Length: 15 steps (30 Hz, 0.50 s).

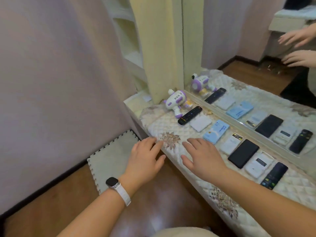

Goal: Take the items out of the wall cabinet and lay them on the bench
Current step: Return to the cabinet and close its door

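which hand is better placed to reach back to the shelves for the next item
Probably the left. The left hand is empty, open, and lies on the side of the shelves, at the end of the bench. The right hand, also empty, is further along, by the blue box.

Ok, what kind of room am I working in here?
Most likely a home bedroom or dressing corner: a long bench with a cream quilted floral cover runs below a large wall mirror, a beige interlocking foam mat lies on the wooden floor, and a purple-and-white plastic toy blaster sits on it.
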Each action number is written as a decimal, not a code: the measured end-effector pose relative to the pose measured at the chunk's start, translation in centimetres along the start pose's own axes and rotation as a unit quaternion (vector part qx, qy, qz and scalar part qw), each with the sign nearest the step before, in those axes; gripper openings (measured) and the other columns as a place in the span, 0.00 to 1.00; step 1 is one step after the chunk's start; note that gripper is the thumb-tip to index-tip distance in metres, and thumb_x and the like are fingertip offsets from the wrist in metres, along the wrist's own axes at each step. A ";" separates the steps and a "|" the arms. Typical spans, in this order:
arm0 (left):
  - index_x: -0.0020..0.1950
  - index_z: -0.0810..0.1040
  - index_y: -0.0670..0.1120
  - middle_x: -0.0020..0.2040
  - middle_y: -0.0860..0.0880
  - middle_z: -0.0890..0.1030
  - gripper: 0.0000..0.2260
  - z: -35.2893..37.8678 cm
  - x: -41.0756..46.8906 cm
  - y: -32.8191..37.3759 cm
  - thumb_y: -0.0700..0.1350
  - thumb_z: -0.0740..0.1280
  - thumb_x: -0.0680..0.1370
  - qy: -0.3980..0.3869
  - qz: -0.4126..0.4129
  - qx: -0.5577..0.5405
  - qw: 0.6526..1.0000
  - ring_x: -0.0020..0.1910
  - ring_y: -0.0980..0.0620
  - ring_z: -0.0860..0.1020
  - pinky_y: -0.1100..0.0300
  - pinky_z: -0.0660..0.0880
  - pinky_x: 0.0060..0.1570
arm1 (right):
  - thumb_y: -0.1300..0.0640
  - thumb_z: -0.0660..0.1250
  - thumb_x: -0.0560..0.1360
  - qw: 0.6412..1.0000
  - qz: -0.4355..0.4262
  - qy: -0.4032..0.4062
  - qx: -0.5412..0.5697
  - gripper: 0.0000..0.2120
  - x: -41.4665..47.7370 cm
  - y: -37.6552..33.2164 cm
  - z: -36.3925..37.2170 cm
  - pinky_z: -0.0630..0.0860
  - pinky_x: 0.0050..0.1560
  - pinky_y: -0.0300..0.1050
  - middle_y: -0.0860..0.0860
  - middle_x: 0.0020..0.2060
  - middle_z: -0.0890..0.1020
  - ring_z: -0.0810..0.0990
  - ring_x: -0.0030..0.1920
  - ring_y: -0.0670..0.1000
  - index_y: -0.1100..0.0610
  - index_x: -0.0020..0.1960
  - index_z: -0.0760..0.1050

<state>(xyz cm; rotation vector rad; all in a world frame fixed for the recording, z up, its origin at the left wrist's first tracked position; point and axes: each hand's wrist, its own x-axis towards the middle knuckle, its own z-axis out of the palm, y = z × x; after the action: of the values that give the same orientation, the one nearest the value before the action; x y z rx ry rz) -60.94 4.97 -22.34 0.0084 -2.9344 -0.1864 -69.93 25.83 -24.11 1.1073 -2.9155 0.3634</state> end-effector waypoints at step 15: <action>0.61 0.79 0.49 0.60 0.47 0.79 0.19 -9.3 -25.3 -25.9 0.56 0.61 0.75 0.100 -0.240 0.076 0.963 0.61 0.46 0.74 0.50 0.66 0.62 | 0.42 0.59 0.74 0.961 -0.275 0.029 -0.011 0.22 8.5 -36.7 4.1 0.74 0.51 0.52 0.51 0.56 0.80 0.77 0.56 0.55 0.54 0.60 0.76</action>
<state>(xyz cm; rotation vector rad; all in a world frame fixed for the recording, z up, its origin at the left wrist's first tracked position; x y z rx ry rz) -34.49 -21.43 -21.57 0.7207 -2.6836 -0.0269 -51.94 -7.18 -19.56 1.7859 -2.4062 0.3353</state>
